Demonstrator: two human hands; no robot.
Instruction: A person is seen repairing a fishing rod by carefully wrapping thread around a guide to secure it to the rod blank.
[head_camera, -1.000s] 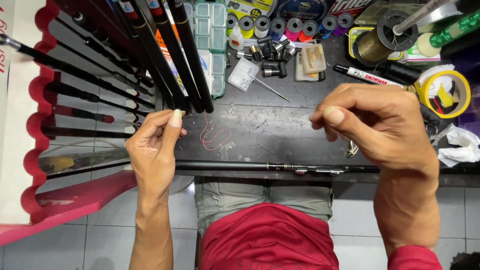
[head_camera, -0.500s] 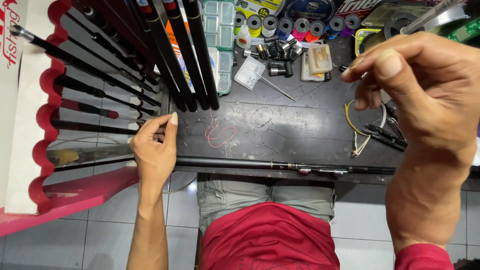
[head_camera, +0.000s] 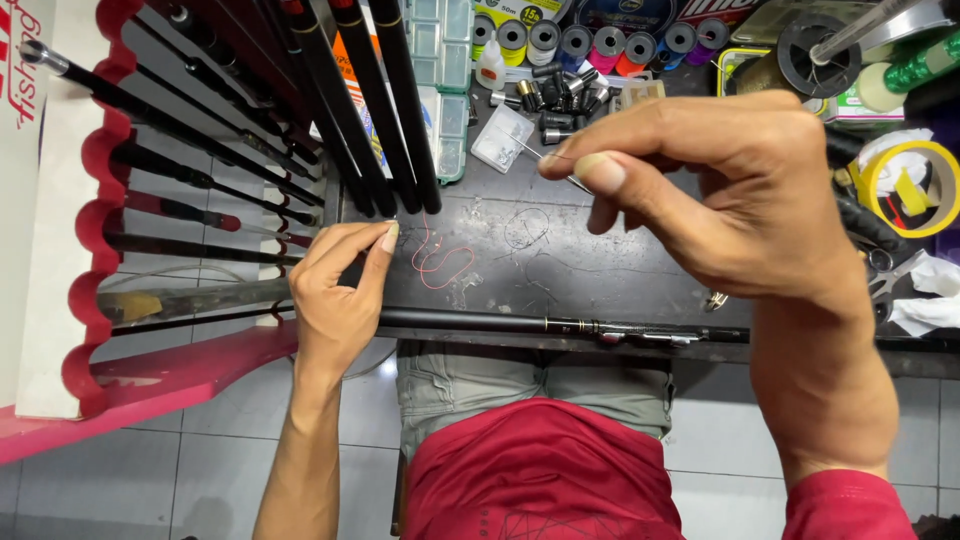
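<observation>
The left hand (head_camera: 335, 300) rests at the near edge of the dark table (head_camera: 600, 270), its thumb and forefinger pressed together in a pinching grip on what looks like the end of a thin red thread (head_camera: 440, 262); the exact contact is too fine to be sure of. From that grip the thread runs away to the right and slightly outward, curling into a loose loop that lies flat on the table just beside the fingertips. The right hand (head_camera: 740, 200) is raised above the table, farther out and well to the right of the loop, thumb and forefinger closed in a pinch on something very fine, perhaps a thin needle or wire; I cannot tell which. The left hand is clearly the nearer to the thread. Just nearer the body than both grips, a slim black rod (head_camera: 560, 325) lies along the table's front edge, its long axis running left to right. Beyond the left grip, several black rod blanks (head_camera: 385, 110) lean across a clear compartment box (head_camera: 445, 90), and thread spools (head_camera: 560, 40) line the far edge.
</observation>
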